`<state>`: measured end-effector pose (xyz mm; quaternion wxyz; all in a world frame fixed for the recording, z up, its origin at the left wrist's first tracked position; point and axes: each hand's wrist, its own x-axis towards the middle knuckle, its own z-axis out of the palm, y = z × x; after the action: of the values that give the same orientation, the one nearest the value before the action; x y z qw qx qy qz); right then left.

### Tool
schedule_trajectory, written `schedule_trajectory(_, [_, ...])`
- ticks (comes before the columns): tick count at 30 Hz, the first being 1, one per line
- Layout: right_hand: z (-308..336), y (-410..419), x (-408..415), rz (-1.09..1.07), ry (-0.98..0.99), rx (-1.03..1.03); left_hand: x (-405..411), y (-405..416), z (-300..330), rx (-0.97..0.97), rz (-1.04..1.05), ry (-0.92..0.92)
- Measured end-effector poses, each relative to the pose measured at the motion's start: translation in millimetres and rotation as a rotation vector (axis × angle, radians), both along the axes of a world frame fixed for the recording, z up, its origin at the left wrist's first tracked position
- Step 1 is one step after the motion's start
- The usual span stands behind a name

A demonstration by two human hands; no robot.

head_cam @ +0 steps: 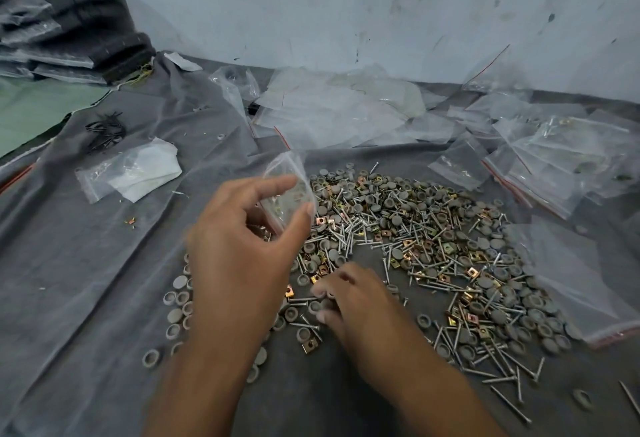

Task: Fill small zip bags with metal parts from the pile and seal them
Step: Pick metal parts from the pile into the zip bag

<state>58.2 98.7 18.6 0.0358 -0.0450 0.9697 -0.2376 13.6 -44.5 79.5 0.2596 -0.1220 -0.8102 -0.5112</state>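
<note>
Left hand [239, 246] pinching small zip bag [289, 190] above near-left edge of pile [415, 246]. Right hand [353, 301] curled over parts, grip blurred. Risk: spilled pieces if bag mouth sags shut.

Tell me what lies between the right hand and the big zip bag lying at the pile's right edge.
In the head view, the pile of screws, grey caps and brass clips covers the cloth between the right hand and that zip bag.
</note>
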Motion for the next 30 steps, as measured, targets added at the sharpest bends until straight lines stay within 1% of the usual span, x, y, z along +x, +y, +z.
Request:
schedule_trajectory(3, [-3.8,4.4,-7.6,0.01,-0.078,0.01,1.0,2.9,-2.7,-0.015,-0.027,0.002])
schedule_trajectory(6, [-6.5,4.0,-11.5,-0.004,-0.114,0.009,0.4,4.2,-5.6,-0.017,-0.044,-0.004])
schedule_trajectory(12, [-11.6,-2.5,-9.7,-0.006,-0.065,0.055,0.4,7.0,-8.2,-0.055,-0.051,-0.013])
schedule_trajectory(16, [-16.1,2.8,-14.8,0.073,-0.067,0.11,0.3,6.8,-7.2,-0.078,-0.059,-0.025])
schedule_trajectory(23, [-14.9,26.3,-8.7,0.077,-0.035,0.11,2.4,9.3,-5.8,-0.077,-0.086,-0.035])
schedule_trajectory(27, [-4.4,28.7,-2.6,0.023,-0.012,-0.055,2.6,9.8,-6.0,-0.096,-0.081,-0.041])
schedule_trajectory(30, [-0.1,29.1,4.7,0.047,-0.056,-0.07,2.6,9.1,-6.4,-0.098,-0.078,-0.045])
